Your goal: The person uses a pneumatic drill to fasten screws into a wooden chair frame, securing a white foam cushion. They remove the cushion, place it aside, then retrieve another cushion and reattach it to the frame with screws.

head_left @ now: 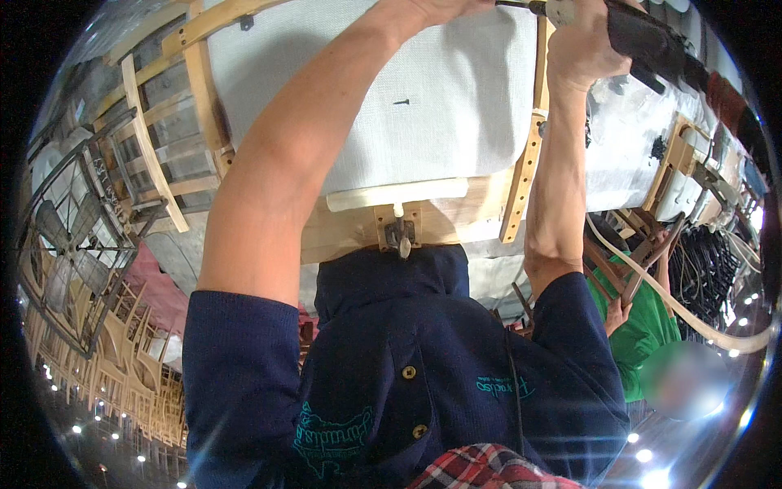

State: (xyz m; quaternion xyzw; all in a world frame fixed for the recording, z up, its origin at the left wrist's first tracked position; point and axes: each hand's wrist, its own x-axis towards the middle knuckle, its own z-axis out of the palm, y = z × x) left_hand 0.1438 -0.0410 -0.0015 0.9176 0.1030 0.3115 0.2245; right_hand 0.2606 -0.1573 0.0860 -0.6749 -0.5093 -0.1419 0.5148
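White pad (391, 138) = ref: lt fabric w/ fine weave, rounded near corners, soft shadows across face, small dark screw-like pc (401, 102) approx mid. R hand (582, 55) just off pad's far R side, wrapped around blk driver-like tool (639, 34); thin dark shaft (518, 4) pts L over pad's far end. L hand (444, 7) at pad's far end nr shaft tip, cut by frame, can't tell if gripping. Drilled wood strip (520, 183) R of pad, clamp (399, 232) w/ pale bar (397, 195) at pad's near edge.
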